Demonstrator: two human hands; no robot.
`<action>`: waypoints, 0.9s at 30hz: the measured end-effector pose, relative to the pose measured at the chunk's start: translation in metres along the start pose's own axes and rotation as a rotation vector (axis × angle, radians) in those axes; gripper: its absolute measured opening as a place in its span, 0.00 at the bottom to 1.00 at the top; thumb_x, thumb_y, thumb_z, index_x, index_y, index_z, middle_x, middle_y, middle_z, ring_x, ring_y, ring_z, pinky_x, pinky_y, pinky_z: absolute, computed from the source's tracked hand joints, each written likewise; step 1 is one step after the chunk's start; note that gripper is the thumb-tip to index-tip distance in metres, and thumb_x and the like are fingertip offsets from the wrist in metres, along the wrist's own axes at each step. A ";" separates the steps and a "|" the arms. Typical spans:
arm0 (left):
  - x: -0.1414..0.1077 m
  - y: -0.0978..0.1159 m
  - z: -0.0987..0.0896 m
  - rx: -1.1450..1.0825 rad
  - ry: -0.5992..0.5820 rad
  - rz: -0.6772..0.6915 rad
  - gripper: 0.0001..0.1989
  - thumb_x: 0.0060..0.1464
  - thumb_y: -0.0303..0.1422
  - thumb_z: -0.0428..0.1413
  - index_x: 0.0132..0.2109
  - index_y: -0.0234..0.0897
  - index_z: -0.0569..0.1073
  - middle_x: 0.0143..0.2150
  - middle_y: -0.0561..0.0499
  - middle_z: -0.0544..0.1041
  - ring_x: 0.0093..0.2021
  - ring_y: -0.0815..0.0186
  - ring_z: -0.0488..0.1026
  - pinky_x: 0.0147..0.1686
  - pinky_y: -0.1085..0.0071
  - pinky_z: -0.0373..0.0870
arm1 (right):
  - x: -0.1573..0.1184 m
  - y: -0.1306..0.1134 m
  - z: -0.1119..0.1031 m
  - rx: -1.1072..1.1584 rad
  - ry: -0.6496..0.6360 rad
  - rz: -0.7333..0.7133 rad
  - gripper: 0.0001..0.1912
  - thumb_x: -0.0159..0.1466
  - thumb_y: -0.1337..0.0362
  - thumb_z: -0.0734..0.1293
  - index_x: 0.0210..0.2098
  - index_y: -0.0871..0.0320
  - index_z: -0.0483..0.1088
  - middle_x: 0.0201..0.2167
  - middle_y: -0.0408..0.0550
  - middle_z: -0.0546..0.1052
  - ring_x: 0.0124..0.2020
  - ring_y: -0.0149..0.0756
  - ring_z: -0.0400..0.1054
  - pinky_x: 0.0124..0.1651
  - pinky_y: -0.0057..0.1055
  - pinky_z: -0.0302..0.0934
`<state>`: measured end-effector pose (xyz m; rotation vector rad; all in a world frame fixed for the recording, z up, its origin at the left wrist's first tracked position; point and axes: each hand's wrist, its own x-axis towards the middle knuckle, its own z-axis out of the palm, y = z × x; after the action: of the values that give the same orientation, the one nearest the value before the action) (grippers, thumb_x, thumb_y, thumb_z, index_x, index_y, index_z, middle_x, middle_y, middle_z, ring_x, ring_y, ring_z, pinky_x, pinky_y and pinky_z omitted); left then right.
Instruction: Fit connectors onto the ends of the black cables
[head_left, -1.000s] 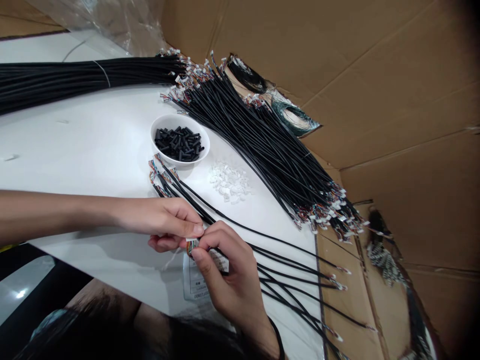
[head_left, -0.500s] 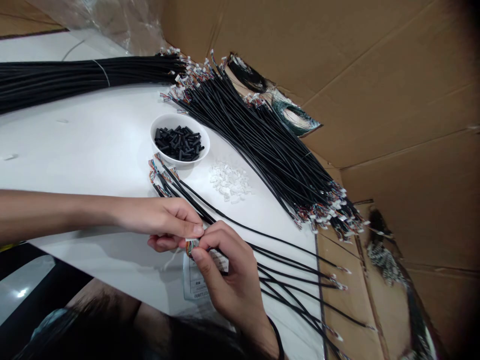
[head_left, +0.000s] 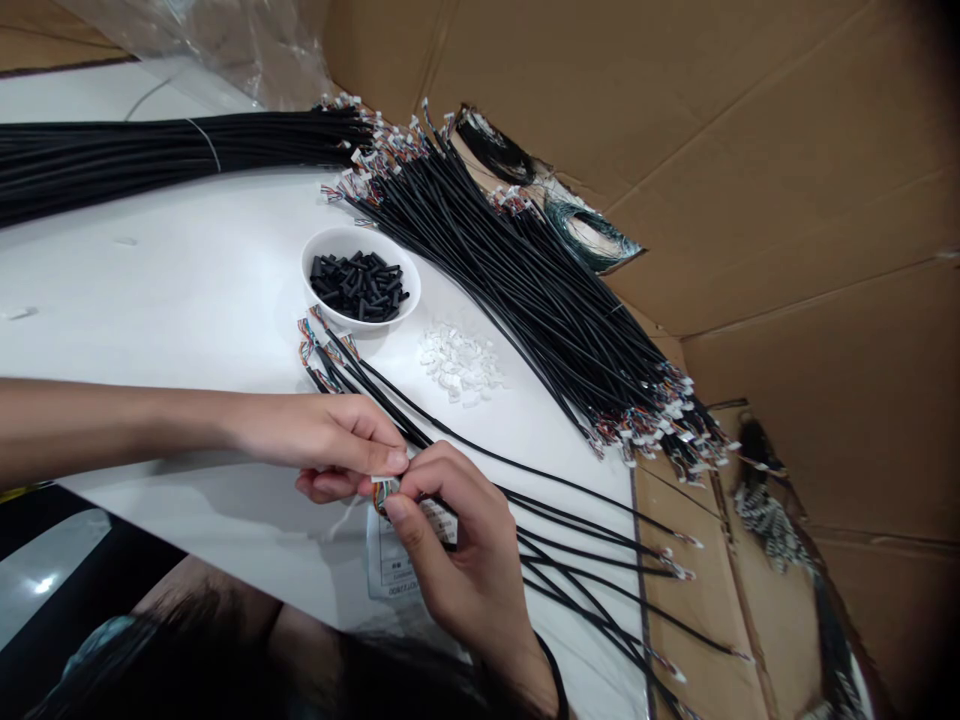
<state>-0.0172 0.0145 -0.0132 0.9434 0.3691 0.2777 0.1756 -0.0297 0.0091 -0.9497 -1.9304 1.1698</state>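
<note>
The left hand [head_left: 322, 445] and right hand [head_left: 457, 550] are pinched together on the multicoloured wire end [head_left: 384, 492] of a thin black cable [head_left: 390, 415], above the near side of the white desk [head_left: 187, 280]. It seems light and limp, with fragile fine wires, so it is best taken by the cable itself.

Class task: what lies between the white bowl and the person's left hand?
The head view shows black cables with coloured wire ends between the bowl and left hand.

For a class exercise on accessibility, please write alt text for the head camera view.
A person's left hand and right hand pinch the multicoloured wire end of a black cable above a white surface. Nearby are a white bowl of short black tubes, a small pile of white plastic pieces, and a large bundle of black cables against brown cardboard.
</note>
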 end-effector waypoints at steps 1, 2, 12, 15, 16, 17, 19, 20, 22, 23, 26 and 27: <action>0.000 0.000 0.000 -0.003 -0.004 0.004 0.19 0.61 0.44 0.53 0.28 0.35 0.65 0.15 0.58 0.57 0.15 0.74 0.50 0.14 0.78 0.50 | 0.000 0.000 0.000 0.001 -0.001 0.001 0.06 0.63 0.72 0.64 0.30 0.56 0.66 0.30 0.44 0.71 0.31 0.32 0.65 0.34 0.30 0.60; 0.000 0.000 0.000 -0.004 -0.007 0.006 0.19 0.61 0.44 0.53 0.28 0.35 0.65 0.15 0.58 0.57 0.15 0.74 0.50 0.14 0.78 0.50 | 0.000 0.000 0.000 0.002 -0.001 0.001 0.06 0.63 0.72 0.64 0.30 0.56 0.66 0.30 0.44 0.71 0.31 0.32 0.65 0.34 0.30 0.60; 0.001 -0.001 -0.002 -0.018 -0.009 0.000 0.19 0.61 0.43 0.53 0.28 0.34 0.66 0.16 0.59 0.57 0.15 0.75 0.51 0.14 0.78 0.51 | 0.001 0.000 -0.001 0.012 -0.010 0.000 0.06 0.63 0.73 0.64 0.30 0.58 0.66 0.30 0.44 0.71 0.32 0.31 0.65 0.35 0.29 0.60; 0.002 -0.002 -0.002 -0.029 -0.018 0.010 0.18 0.61 0.43 0.54 0.29 0.33 0.67 0.16 0.59 0.57 0.15 0.75 0.51 0.14 0.79 0.50 | 0.001 0.000 0.000 0.012 -0.007 -0.007 0.06 0.63 0.73 0.64 0.30 0.58 0.67 0.30 0.44 0.72 0.32 0.31 0.65 0.36 0.29 0.60; 0.002 -0.002 -0.003 -0.034 -0.024 0.020 0.18 0.61 0.42 0.53 0.29 0.33 0.67 0.15 0.59 0.57 0.15 0.75 0.51 0.13 0.79 0.50 | 0.001 0.000 0.000 0.011 -0.006 -0.010 0.06 0.63 0.73 0.64 0.30 0.58 0.67 0.30 0.44 0.72 0.32 0.30 0.65 0.35 0.29 0.60; 0.002 -0.003 -0.003 -0.038 -0.032 0.029 0.18 0.62 0.42 0.53 0.29 0.33 0.67 0.15 0.59 0.57 0.15 0.75 0.51 0.13 0.79 0.49 | 0.001 0.000 0.000 0.009 -0.004 -0.012 0.06 0.63 0.73 0.64 0.30 0.58 0.67 0.30 0.44 0.71 0.31 0.30 0.65 0.35 0.29 0.60; 0.002 -0.003 -0.004 -0.043 -0.045 0.040 0.17 0.62 0.41 0.53 0.29 0.33 0.66 0.15 0.59 0.57 0.14 0.75 0.51 0.12 0.79 0.48 | 0.001 0.000 0.001 0.007 0.002 -0.013 0.06 0.63 0.73 0.64 0.30 0.59 0.67 0.29 0.44 0.71 0.31 0.30 0.64 0.34 0.28 0.59; 0.002 -0.003 -0.004 -0.043 -0.044 0.040 0.17 0.62 0.41 0.53 0.29 0.33 0.66 0.15 0.59 0.57 0.14 0.75 0.51 0.12 0.79 0.48 | 0.001 0.001 0.001 0.007 0.003 -0.013 0.06 0.63 0.73 0.64 0.30 0.59 0.67 0.29 0.44 0.71 0.31 0.30 0.64 0.34 0.28 0.59; 0.002 -0.003 -0.004 -0.039 -0.035 0.033 0.17 0.62 0.41 0.52 0.29 0.33 0.66 0.15 0.59 0.57 0.14 0.75 0.51 0.12 0.79 0.48 | 0.001 0.001 0.001 0.007 0.005 -0.014 0.06 0.63 0.73 0.64 0.30 0.59 0.67 0.29 0.44 0.71 0.31 0.30 0.65 0.35 0.28 0.59; 0.001 -0.003 -0.004 -0.036 -0.030 0.028 0.18 0.62 0.41 0.52 0.29 0.33 0.66 0.15 0.59 0.57 0.14 0.75 0.52 0.12 0.79 0.48 | 0.001 0.001 0.001 0.008 0.004 -0.013 0.06 0.63 0.73 0.64 0.30 0.59 0.67 0.30 0.44 0.71 0.32 0.30 0.65 0.35 0.28 0.60; 0.001 -0.002 -0.004 -0.029 -0.023 0.016 0.18 0.62 0.41 0.52 0.29 0.33 0.66 0.15 0.59 0.57 0.14 0.75 0.52 0.13 0.79 0.49 | 0.001 0.002 0.000 0.008 0.002 -0.012 0.06 0.63 0.73 0.64 0.30 0.59 0.66 0.30 0.44 0.71 0.32 0.30 0.65 0.35 0.28 0.60; 0.001 -0.002 -0.004 -0.029 -0.027 0.015 0.18 0.62 0.41 0.52 0.29 0.33 0.66 0.15 0.59 0.57 0.14 0.75 0.52 0.13 0.79 0.49 | 0.000 0.002 0.000 0.008 0.003 -0.011 0.06 0.63 0.73 0.64 0.30 0.59 0.66 0.30 0.44 0.71 0.32 0.30 0.65 0.35 0.28 0.59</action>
<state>-0.0177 0.0167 -0.0173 0.9211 0.3327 0.2827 0.1757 -0.0286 0.0072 -0.9349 -1.9247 1.1690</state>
